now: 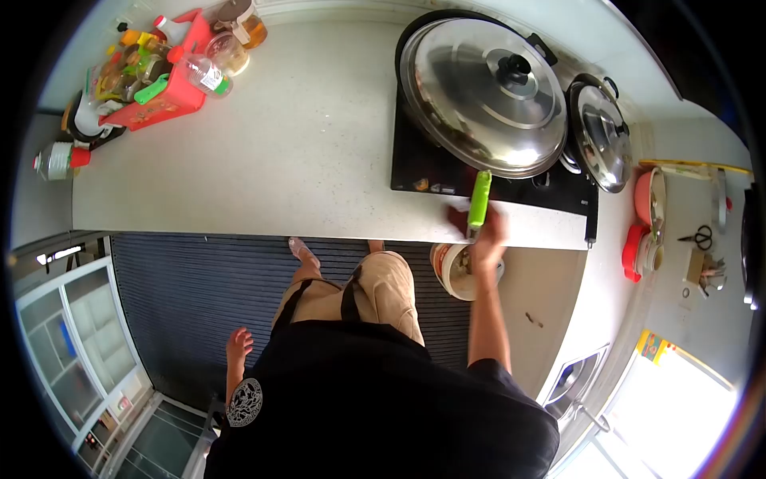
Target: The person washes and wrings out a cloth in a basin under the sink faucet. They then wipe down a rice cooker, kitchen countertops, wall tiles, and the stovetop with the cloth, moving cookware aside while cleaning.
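While a large lidded pan (467, 92) is set on a black cooktop (419, 164) on the bench (295, 132), a bright green handle (479, 199) is seen at the pan's near rim; whether they touch cannot be told. Just nearer than the pan, the right hand (489, 238) is placed at the handle's lower end, too blurred for its grip to be made out. Well left of the pan and lower, the left hand (239, 343) is held with fingers loosely bent and slightly apart. Just right of the pan, a smaller lidded pan (600, 128) is placed; far left of it, a red basket (163, 110) is filled with bottles (210, 78).
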A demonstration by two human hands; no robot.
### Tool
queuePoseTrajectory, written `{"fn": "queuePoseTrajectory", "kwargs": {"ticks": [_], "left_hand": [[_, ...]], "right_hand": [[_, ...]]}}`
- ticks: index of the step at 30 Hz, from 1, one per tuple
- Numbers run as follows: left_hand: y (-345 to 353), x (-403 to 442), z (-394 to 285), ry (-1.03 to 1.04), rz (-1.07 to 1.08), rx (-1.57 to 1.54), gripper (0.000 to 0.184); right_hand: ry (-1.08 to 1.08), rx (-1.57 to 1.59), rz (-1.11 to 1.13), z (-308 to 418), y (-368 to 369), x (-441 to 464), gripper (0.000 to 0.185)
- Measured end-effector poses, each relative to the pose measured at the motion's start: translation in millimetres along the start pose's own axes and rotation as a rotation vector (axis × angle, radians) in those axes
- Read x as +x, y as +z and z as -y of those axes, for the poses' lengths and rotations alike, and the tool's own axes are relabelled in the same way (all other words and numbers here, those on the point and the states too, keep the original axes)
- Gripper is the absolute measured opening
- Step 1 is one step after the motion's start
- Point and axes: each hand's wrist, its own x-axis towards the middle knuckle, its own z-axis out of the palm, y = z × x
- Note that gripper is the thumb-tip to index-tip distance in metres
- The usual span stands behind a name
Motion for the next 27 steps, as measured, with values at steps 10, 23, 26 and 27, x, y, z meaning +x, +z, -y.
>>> {"fn": "queuePoseTrajectory", "kwargs": {"ticks": [10,23,26,27], "left_hand": [[-167.9,120.7,23.6,0.273,-0.017,0.167,0.033],[-56.9,193.4,-265.8,1.239,-0.379,0.566,0.032],[-32.5,218.2,-296.6,1.223,-0.521,0.653,0.035],[-24.8,226.6,-304.3,1.204,-0.557,0.648,0.036]], "right_hand": [[-0.054,-0.824,-0.399,-83.2,118.6,-32.9,0.03],[0.03,-0.229,-0.115,154.9,183.3,-136.9,0.036],[-0.15,-0.512,-0.005,99.4,203.5,-151.5,0.045],[-0.142,-0.554,0.023,104.0,209.5,-138.9,0.049]]}}
